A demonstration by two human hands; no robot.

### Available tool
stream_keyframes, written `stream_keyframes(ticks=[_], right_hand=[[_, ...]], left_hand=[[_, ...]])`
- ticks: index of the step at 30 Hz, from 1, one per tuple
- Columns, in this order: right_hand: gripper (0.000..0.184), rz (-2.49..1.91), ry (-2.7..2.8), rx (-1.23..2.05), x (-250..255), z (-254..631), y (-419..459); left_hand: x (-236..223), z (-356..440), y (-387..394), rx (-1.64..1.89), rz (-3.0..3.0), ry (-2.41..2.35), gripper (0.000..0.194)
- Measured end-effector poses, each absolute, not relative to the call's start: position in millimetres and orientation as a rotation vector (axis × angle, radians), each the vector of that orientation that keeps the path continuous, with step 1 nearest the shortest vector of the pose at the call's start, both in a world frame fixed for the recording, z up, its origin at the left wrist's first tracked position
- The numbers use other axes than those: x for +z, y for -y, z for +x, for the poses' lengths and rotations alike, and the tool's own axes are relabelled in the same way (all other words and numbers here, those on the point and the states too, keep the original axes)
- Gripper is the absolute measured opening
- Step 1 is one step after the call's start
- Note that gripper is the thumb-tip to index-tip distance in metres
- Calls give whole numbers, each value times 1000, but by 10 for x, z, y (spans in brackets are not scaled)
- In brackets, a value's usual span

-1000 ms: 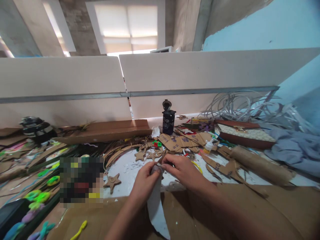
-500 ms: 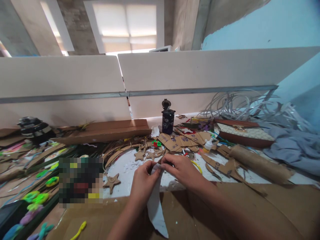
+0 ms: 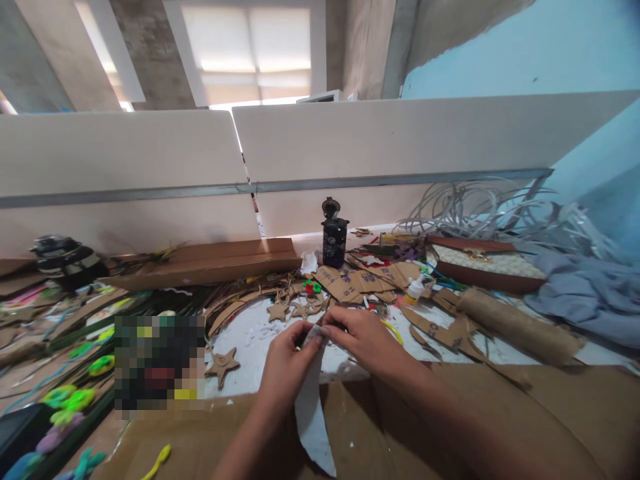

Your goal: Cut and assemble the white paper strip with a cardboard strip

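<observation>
A white strip of paper (image 3: pixel 314 427) hangs down from my fingers over the cardboard sheet at the table's front. My left hand (image 3: pixel 289 357) pinches its upper part between thumb and fingers. Close beside it, my right hand (image 3: pixel 353 333) has its fingertips pressed together at the top end of the strip; what exactly lies under those fingertips is partly hidden. Both hands almost touch. Cardboard stars lie beyond and to the left, among them a large star (image 3: pixel 223 367) and a smaller star (image 3: pixel 278 311).
The cardboard sheet (image 3: pixel 500 407) covers the front edge. Behind stand an open-lidded black bottle (image 3: pixel 335 241) and a glue bottle (image 3: pixel 415 291). Cardboard offcuts (image 3: pixel 345 283), a brown paper roll (image 3: pixel 520 327), a handbag (image 3: pixel 485 263) and grey cloth (image 3: pixel 590 293) spread rightward. Fuzzy coloured shapes (image 3: pixel 75 398) lie left.
The view has shifted very slightly. Both hands keep nearly the same pose on the paper strip, with no clear movement.
</observation>
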State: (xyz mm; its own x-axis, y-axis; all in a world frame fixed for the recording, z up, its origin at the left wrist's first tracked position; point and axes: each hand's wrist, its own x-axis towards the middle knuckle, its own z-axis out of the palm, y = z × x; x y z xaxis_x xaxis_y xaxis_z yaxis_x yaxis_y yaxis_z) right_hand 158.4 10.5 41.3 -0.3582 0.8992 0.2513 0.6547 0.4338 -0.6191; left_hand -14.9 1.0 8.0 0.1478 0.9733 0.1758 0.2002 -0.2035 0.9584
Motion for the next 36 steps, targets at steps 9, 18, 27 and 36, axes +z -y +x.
stream_keyframes(ticks=[9, 18, 27, 36], right_hand=[[12, -1317, 2129, 571, 428, 1597, -110], [12, -1309, 2117, 589, 428, 1601, -113], [12, -1328, 2106, 584, 432, 1590, -112], [12, -1326, 2102, 575, 438, 1585, -101]], left_hand=[[66, -144, -11, 1141, 1558, -1153, 23], [92, -137, 3, 1136, 1536, -1156, 22], [64, -124, -11, 1127, 1543, -1182, 24], [48, -126, -1, 1148, 1566, -1176, 24]])
